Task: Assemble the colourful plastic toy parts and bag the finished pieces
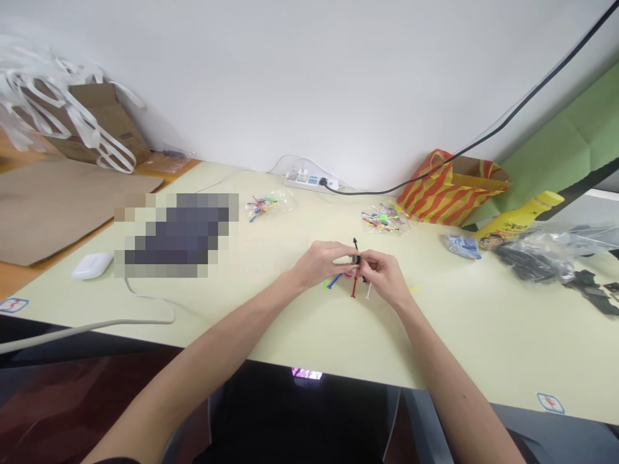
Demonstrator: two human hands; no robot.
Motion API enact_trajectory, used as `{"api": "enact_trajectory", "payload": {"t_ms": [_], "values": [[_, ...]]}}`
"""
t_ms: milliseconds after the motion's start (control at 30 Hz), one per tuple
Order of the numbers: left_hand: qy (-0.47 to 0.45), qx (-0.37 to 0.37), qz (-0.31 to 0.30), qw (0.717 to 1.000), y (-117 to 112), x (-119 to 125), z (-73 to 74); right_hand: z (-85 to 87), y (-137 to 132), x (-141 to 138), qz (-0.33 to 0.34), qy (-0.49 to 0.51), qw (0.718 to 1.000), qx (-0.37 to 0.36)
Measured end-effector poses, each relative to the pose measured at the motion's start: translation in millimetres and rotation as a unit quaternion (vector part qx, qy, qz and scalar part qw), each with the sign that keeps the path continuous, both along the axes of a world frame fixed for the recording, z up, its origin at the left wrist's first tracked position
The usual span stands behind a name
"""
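Over the middle of the table, my left hand [319, 261] pinches a small black round piece [356, 260] between thumb and fingertips. My right hand [384, 274] meets it from the other side, its fingers closed at the same piece. A thin black stick with an arrow-shaped tip [355, 244] points up and away from the fingertips; whether it joins the round piece I cannot tell. Just below the hands are a red stick [354, 285], a blue stick [335, 281] and a white stick [369, 292], partly hidden by the fingers.
Two clear bags of coloured sticks [264, 205] [384, 219] lie farther back. A power strip [312, 179] sits by the wall, its black cable rising right. At right stand a striped bag [445, 193] and a yellow bottle [522, 222]. A white case [91, 265] lies left.
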State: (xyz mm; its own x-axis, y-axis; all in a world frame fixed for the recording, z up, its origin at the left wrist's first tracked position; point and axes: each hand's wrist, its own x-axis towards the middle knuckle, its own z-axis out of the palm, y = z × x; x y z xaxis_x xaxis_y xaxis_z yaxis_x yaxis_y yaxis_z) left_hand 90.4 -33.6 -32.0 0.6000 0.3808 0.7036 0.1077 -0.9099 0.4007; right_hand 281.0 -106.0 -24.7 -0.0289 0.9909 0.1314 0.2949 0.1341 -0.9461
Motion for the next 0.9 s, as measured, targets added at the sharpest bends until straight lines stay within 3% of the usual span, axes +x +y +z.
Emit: {"api": "enact_trajectory", "payload": {"t_ms": [400, 600, 900], "values": [[0.011, 0.052, -0.016, 0.998, -1, 2, 7.6, 6.8, -1, 0, 0.044, 0.052, 0.997, -0.024], [0.005, 0.072, 0.011, 0.997, -5, 7, 4.9, 5.3, -1, 1, 0.059, 0.107, 0.991, -0.058], [0.002, 0.021, 0.003, 1.000, -5, 4, 2.4, 12.7, -2, 26, 0.108, 0.231, 0.963, -0.085]]}}
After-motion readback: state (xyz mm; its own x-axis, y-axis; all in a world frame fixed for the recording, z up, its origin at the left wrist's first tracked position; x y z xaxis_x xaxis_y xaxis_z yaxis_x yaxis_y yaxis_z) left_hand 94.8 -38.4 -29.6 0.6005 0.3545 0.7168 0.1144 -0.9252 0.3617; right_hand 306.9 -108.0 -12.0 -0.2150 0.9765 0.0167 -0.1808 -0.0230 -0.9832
